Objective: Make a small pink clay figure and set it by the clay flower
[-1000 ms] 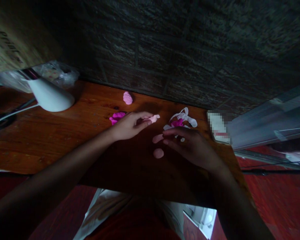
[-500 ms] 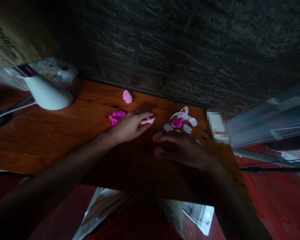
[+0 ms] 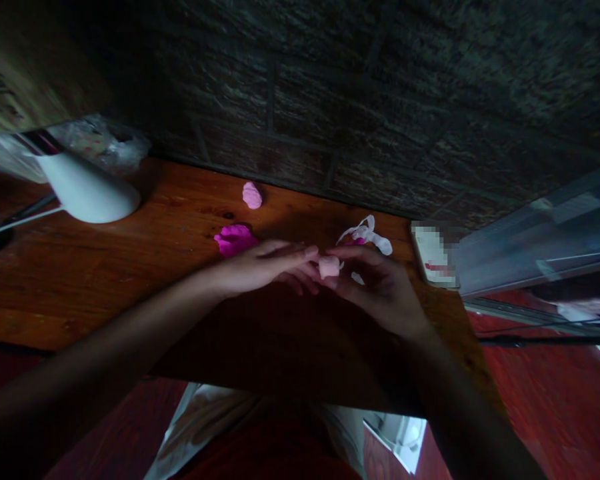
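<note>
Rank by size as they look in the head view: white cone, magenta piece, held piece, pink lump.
1. White cone
2. Magenta piece
3. Held piece and pink lump: too alike to rank.

I am pinching a matt, dough-like pink piece (image 3: 329, 267) over a varnished-looking wooden table (image 3: 105, 287); a rough pink lump (image 3: 253, 195) and a ruffled magenta piece (image 3: 234, 240) are looking matt, crumpled clear plastic (image 3: 130, 148) is glinting, and the stone-like wall (image 3: 300, 93) is looking rough.
</note>
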The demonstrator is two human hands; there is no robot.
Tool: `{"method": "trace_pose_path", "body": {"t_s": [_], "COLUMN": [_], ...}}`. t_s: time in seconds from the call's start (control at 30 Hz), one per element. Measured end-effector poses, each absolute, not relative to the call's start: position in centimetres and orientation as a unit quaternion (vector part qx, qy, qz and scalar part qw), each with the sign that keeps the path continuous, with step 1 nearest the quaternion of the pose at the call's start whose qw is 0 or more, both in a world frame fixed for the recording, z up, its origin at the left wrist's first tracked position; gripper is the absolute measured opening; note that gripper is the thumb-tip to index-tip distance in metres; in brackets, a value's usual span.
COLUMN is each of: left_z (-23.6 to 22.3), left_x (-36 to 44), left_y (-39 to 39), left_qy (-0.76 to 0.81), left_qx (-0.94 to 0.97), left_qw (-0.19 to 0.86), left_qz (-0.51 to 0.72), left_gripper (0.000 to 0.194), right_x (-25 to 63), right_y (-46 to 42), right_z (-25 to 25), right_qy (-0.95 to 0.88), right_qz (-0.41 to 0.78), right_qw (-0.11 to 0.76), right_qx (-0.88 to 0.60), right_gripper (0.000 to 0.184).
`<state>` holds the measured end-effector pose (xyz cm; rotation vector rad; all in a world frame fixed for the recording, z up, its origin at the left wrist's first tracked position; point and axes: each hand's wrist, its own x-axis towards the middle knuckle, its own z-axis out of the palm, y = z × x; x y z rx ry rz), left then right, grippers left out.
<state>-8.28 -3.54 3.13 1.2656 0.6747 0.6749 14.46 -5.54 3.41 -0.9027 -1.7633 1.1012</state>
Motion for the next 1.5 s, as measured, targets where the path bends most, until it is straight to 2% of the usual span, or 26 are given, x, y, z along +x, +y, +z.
{"method": "trace_pose_path", "body": {"t_s": [0.33,0.53,0.77,0.9,1.13,1.23,1.5], "left_z": [2.5,1.9,2.2,2.4,1.9,1.7,1.4], "left_x": [-7.5,-7.2,-7.5,-7.8,-7.5,-7.3,-7.3], "left_y": [-3.6,-3.8,-3.6,-3.6,-3.8,-4.0,-4.1], "left_qy": [0.319,0.321,0.293,0.29,0.341,0.337,0.322], "left_qx": [0.561,0.548,0.568,0.582,0.587,0.602,0.647], "left_qw": [0.679,0.685,0.677,0.651,0.609,0.594,0.543], "left_qz": [0.35,0.357,0.365,0.391,0.411,0.414,0.428], "left_gripper": [0.021,0.026,0.023,0.018,0.034,0.029,0.024], "right_x": [14.6,14.4,14.6,14.8,14.2,13.9,13.7], "right_y": [-5.4,-5.4,-5.3,-5.1,-5.2,-5.3,-5.6], "right_z": [2.9,2.9,2.7,2.6,2.6,2.3,1.8], "right_qy": [-0.79,-0.82,-0.769,-0.762,-0.733,-0.721,-0.738], "right_qz": [0.327,0.264,0.346,0.35,0.407,0.389,0.332], "right_qw": [0.392,0.381,0.414,0.423,0.407,0.423,0.427], "right_qx": [-0.341,-0.335,-0.341,-0.343,-0.364,-0.387,-0.403], "right_gripper": [0.037,0.039,0.039,0.041,0.035,0.029,0.03]}}
